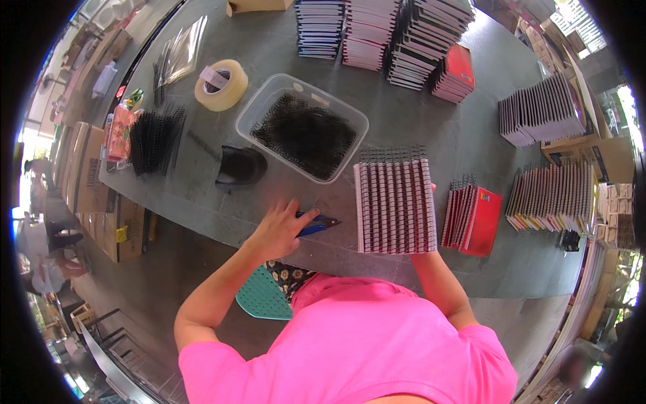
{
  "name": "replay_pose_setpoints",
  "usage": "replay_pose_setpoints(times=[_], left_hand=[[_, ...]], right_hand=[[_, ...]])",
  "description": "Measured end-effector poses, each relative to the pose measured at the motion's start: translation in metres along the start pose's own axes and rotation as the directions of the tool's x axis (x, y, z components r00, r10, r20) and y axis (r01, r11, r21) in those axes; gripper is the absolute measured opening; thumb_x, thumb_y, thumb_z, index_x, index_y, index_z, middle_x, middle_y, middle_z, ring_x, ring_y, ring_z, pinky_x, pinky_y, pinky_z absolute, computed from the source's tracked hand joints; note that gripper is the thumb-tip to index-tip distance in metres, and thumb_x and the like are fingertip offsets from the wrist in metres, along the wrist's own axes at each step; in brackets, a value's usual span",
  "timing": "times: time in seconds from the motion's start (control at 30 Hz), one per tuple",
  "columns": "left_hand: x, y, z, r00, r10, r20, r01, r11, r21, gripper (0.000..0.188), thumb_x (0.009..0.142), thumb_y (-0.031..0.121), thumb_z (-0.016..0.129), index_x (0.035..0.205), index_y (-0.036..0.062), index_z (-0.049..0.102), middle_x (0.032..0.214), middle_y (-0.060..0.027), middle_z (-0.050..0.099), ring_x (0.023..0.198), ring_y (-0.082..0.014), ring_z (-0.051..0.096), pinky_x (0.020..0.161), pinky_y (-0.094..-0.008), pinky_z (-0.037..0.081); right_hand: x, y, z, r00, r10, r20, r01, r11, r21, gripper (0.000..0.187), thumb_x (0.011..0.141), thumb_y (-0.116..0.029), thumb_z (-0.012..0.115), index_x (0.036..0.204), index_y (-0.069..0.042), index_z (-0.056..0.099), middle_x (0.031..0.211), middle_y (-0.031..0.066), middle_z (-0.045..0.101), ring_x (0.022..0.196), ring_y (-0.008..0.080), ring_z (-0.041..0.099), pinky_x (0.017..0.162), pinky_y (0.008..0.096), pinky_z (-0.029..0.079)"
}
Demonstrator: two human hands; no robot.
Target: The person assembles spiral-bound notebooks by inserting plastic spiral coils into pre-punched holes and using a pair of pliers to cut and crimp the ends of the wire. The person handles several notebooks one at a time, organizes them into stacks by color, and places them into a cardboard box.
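Note:
My left hand (281,225) is at the table's near side, palm down with thumb and fingers spread. It touches the handles of blue-handled cutting pliers (315,226), whose dark tips point right. To the right stands a block of spiral-bound notebooks (396,205), coil spines facing up in rows. My right hand (433,189) holds this block from behind its right side; only a bit of finger and the wrist show, the rest is hidden. Just beyond the pliers is a clear plastic tub (243,121) full of loose black binding coils (306,135).
Red notebooks (479,219) and further spiral-bound stacks (548,198) (542,111) stand at right. Tall notebook piles (370,34) line the far side. At left are a tape roll (233,96), a black curved holder (242,165) and black coil strips (156,140). Cardboard boxes (94,175) stand beyond the left edge.

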State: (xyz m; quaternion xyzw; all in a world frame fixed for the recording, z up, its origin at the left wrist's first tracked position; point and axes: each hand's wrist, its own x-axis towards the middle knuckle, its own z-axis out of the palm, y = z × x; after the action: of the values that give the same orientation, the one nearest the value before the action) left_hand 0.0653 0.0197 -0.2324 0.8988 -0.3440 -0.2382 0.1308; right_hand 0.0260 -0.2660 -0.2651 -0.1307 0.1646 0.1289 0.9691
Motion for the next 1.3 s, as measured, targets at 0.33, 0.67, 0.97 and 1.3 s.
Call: replay_pose_setpoints(times=[0.33,0.67,0.97,1.3], left_hand=[[0.010,0.007,-0.102,0.988,-0.141,-0.059,0.107,0.913,-0.395,0.039,0.069,0.013,0.059,0.105,0.0033,0.049,0.089,-0.0134,0.051,0.095,-0.0317,0.050,0.081,-0.0400,0.040],[0.036,-0.016,-0.127,0.854,0.274,-0.442,-0.162,0.948,0.275,0.047,0.061,0.012,0.064,0.107,0.0077,0.052,0.090,-0.0091,0.051,0.091,-0.0264,0.049,0.079,-0.0380,0.038],[0.049,-0.023,-0.118,0.902,0.254,-0.348,-0.128,0.930,0.344,0.040,0.062,0.010,0.065,0.101,0.0090,0.056,0.084,-0.0074,0.054,0.086,-0.0254,0.054,0.074,-0.0360,0.041],[0.064,-0.038,-0.116,0.909,0.118,-0.400,-0.016,0.968,0.250,0.041,0.063,0.013,0.068,0.102,0.0115,0.056,0.089,-0.0056,0.056,0.092,-0.0244,0.054,0.079,-0.0375,0.041]], right_hand=[[0.025,-0.030,-0.005,0.991,0.000,0.131,0.026,0.979,-0.200,0.059,0.076,-0.050,0.062,0.110,-0.003,0.056,0.101,0.0126,0.063,0.088,0.0239,0.062,0.076,0.0395,0.053],[0.042,-0.034,0.031,0.995,0.042,0.092,-0.013,0.954,-0.299,0.053,0.077,-0.041,0.063,0.108,0.001,0.056,0.095,0.0146,0.064,0.078,0.0246,0.064,0.069,0.0386,0.055],[0.043,-0.033,0.029,1.000,0.013,-0.027,-0.022,0.924,-0.382,0.051,0.076,-0.041,0.064,0.104,0.002,0.057,0.090,0.0140,0.065,0.074,0.0232,0.065,0.066,0.0365,0.055],[0.047,-0.038,0.050,0.994,-0.049,-0.097,-0.005,0.873,-0.488,0.054,0.075,-0.041,0.065,0.106,0.002,0.055,0.093,0.0143,0.064,0.076,0.0239,0.064,0.067,0.0371,0.055]])
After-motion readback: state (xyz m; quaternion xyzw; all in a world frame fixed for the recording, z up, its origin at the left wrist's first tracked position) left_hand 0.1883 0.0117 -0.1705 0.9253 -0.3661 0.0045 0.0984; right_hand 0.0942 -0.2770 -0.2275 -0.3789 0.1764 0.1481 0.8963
